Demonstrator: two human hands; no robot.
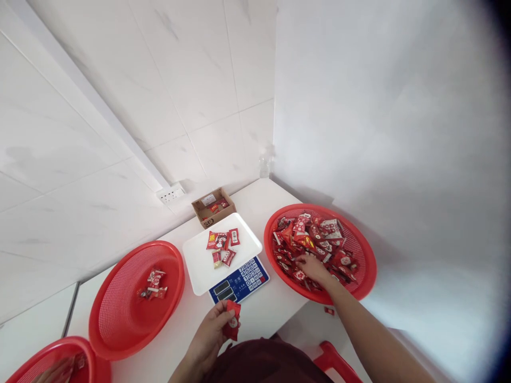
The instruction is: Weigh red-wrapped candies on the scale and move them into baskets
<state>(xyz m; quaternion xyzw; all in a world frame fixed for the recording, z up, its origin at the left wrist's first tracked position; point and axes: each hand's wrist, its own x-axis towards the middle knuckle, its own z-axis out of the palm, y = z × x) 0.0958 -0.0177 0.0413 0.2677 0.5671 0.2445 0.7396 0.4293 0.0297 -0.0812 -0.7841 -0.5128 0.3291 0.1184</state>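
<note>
My left hand (211, 332) pinches a red wrapped candy packet (232, 319) in front of the scale. My right hand (313, 267) is down in the right red basket (365, 268), its fingers bent together among a heap of mixed red candy packets (305, 242). Its fingertips are partly hidden, so what they pinch does not show. Between the hands stands a digital scale (239, 281) with a blue keypad and a white tray (197, 260). Several small packets (219, 242) lie on that tray.
A left red basket (107, 314) holds a few packets (155, 284). Another person's hand (56, 372) reaches into a further red basket (43, 348). An open cardboard box (213, 207) stands behind the scale. A red stool (335, 361) and a fallen packet (329, 310) are below the table edge.
</note>
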